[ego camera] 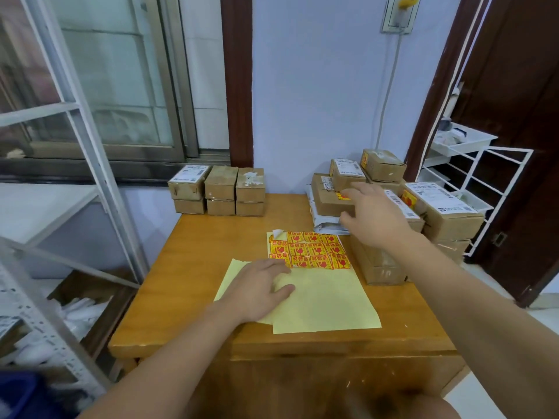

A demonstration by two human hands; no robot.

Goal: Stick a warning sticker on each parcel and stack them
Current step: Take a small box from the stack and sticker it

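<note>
In the head view the right hand (370,214), fingers spread and holding nothing, hovers right of centre over the stickered parcel (329,201), nearer than the left hand (260,287); it lies flat on the sticker sheet (308,249).

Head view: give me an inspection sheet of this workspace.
Surface: wooden table, top crowded.
Job's things: sticker sheet, one corner peeled; neat parcel rows at back left; loose parcel pile at right, some stickered.
Clutter: blank yellow backing sheets.
Hands: left hand flat on backing sheets; right hand open, reaching at pile.
Cables: wall cable below socket.
Surroundings: window, metal shelving, white wire rack.
</note>
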